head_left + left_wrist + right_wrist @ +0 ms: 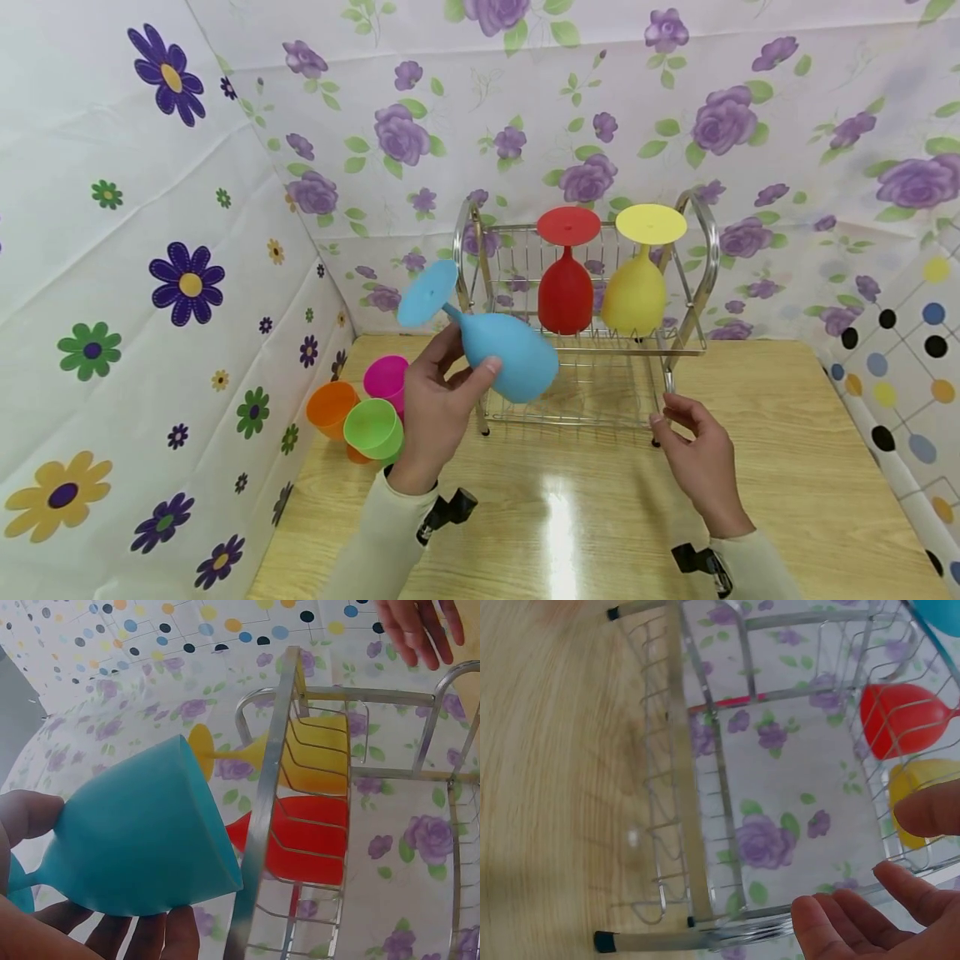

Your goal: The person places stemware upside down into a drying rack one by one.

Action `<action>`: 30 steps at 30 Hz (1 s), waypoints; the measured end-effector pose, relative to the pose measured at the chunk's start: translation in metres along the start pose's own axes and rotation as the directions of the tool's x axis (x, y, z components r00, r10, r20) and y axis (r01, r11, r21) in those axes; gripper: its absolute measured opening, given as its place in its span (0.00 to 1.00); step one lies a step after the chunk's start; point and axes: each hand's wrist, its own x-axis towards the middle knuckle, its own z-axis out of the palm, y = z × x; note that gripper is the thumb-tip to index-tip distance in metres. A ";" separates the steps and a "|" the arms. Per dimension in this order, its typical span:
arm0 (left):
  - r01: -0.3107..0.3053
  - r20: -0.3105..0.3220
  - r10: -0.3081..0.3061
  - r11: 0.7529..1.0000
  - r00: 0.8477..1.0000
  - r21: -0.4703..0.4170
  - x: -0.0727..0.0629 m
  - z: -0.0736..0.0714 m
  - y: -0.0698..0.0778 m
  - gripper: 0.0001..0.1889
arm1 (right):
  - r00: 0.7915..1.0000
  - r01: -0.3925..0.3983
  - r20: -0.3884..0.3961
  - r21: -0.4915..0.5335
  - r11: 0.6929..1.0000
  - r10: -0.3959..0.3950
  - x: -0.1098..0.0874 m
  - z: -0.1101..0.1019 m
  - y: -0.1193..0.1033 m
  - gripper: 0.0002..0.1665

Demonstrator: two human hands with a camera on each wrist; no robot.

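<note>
A blue plastic goblet (510, 354) is held in my left hand (438, 408), tilted so its round foot points up and left and its mouth faces down and right. In the left wrist view the fingers curl under the goblet's bowl (142, 832) with the thumb on its near side. The mouth is close to the front rail of the metal dish rack (585, 352). On the upper tier a red goblet (566, 292) and a yellow goblet (635, 292) stand upside down. Beside the rack's right front leg my right hand (701, 454) has loosely spread fingers, holding nothing.
Orange (330, 408), magenta (386, 382) and green cups (373, 429) cluster on the wooden table (600, 517), left of the rack. A flowered cloth (450, 125) hangs behind it, and more patterned cloth covers both sides.
</note>
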 end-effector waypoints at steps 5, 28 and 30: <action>-0.005 0.007 0.005 0.999 1.000 0.044 0.016 0.001 0.007 0.31 | 0.998 -0.010 -0.056 -0.034 0.999 0.008 0.010 0.004 0.013 0.29; 0.005 0.022 -0.011 0.972 1.000 0.237 0.073 0.015 0.007 0.34 | 0.960 0.009 -0.278 -0.124 0.992 -0.043 0.035 0.019 0.056 0.24; 0.006 0.018 -0.012 0.965 1.000 0.262 0.077 0.019 0.006 0.34 | 0.956 0.018 -0.287 -0.144 0.989 -0.059 0.036 0.019 0.057 0.23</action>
